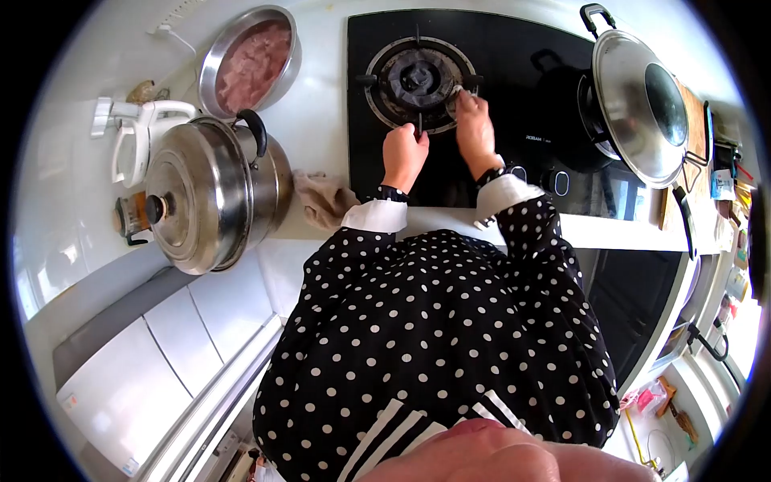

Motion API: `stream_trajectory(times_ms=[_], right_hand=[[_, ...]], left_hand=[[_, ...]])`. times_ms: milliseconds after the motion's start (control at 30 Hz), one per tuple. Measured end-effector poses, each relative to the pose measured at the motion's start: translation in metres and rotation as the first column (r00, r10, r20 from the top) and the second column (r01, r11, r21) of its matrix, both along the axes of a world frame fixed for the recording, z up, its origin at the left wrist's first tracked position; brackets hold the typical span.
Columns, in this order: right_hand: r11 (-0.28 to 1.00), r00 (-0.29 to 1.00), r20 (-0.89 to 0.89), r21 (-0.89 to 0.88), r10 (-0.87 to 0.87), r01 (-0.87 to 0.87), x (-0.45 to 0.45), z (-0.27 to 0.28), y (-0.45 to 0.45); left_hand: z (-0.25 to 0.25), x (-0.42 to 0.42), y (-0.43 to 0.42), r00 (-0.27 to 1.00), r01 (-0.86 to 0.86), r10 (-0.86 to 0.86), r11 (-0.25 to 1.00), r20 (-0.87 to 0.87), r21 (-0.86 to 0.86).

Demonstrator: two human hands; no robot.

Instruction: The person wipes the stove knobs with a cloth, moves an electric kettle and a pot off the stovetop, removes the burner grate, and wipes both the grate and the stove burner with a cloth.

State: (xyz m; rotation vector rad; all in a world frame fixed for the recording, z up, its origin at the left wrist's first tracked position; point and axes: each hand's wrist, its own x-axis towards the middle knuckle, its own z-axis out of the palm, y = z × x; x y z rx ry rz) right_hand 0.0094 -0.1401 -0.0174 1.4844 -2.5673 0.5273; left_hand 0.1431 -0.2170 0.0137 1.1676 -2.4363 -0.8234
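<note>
In the head view, a round burner [418, 79] with a metal ring and black prongs sits in the black glass hob [514, 48]. My left hand [404, 158] is closed at the ring's near side, its fingers around the near prong of the pot stand [420, 124]. My right hand [475, 128] is closed at the ring's right edge, fingertips down. A small whitish bit shows at those fingertips, too small to name. A crumpled beige cloth [323, 198] lies on the counter left of my left wrist.
A large lidded steel pot [197, 197] stands at the left, with a metal bowl of raw meat [250, 64] behind it. A white appliance [144, 128] lies beside the pot. At the right, a lidded wok [640, 108] covers the other burner. Control knobs [560, 182] line the hob's front.
</note>
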Motion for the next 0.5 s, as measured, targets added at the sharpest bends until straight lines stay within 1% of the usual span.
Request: stream_trajectory(times_ms=[67, 100, 133, 167, 200, 233, 267, 333, 367, 400, 433, 467, 500], right_hand=[[0.986, 0.976, -0.206, 0.159, 0.076, -0.043, 0.035, -0.024, 0.006], [0.999, 0.995, -0.089, -0.036, 0.037, -0.040, 0.053, -0.053, 0.009], [0.981, 0.962, -0.215, 0.127, 0.170, -0.145, 0.062, -0.004, 0.018], [0.994, 0.994, 0.023, -0.010, 0.109, -0.109, 0.056, 0.007, 0.018], [0.990, 0.961, 0.268, -0.133, 0.073, -0.038, 0.048, 0.008, 0.019], [0.995, 0.994, -0.035, -0.026, 0.100, -0.101, 0.024, -0.003, 0.015], [0.998, 0.993, 0.102, 0.008, -0.057, 0.056, 0.008, 0.004, 0.003], [0.998, 0.999, -0.037, 0.069, 0.002, 0.000, -0.009, 0.014, -0.007], [0.997, 0.996, -0.059, 0.028, -0.074, 0.076, 0.004, -0.002, -0.009], [0.991, 0.983, 0.132, -0.035, -0.125, 0.131, 0.019, -0.023, -0.007], [0.996, 1.000, -0.001, 0.084, -0.022, 0.022, 0.034, -0.010, -0.002], [0.973, 0.988, -0.115, 0.221, 0.099, -0.071, 0.055, 0.006, 0.005], [0.996, 0.967, 0.237, -0.032, 0.089, -0.084, 0.071, 0.016, 0.008]], left_hand=[[-0.004, 0.000, -0.001, 0.999, -0.008, 0.008, 1.000, 0.034, 0.005], [-0.006, -0.001, -0.002, 0.999, -0.015, 0.014, 1.000, 0.049, 0.010], [-0.005, -0.003, -0.003, 0.999, -0.005, 0.005, 1.000, 0.050, -0.001], [-0.004, -0.002, -0.003, 0.998, 0.004, -0.003, 1.000, 0.056, -0.011], [-0.003, -0.001, -0.003, 0.998, 0.012, -0.011, 1.000, 0.065, -0.020], [-0.002, -0.001, -0.003, 0.999, 0.009, -0.008, 1.000, 0.053, -0.004], [-0.001, -0.001, -0.002, 0.999, 0.013, -0.013, 1.000, 0.030, -0.001], [0.001, 0.001, -0.002, 1.000, 0.030, -0.030, 1.000, -0.008, 0.001], [-0.009, 0.001, -0.003, 1.000, 0.022, -0.022, 0.999, -0.002, -0.038], [-0.010, 0.001, -0.004, 1.000, 0.023, -0.023, 0.999, 0.005, -0.031], [-0.010, 0.000, -0.005, 1.000, 0.020, -0.020, 1.000, 0.006, -0.023], [-0.010, 0.000, -0.003, 1.000, 0.014, -0.014, 1.000, 0.012, -0.007], [-0.008, 0.000, -0.003, 1.000, 0.014, -0.014, 1.000, 0.014, 0.016]])
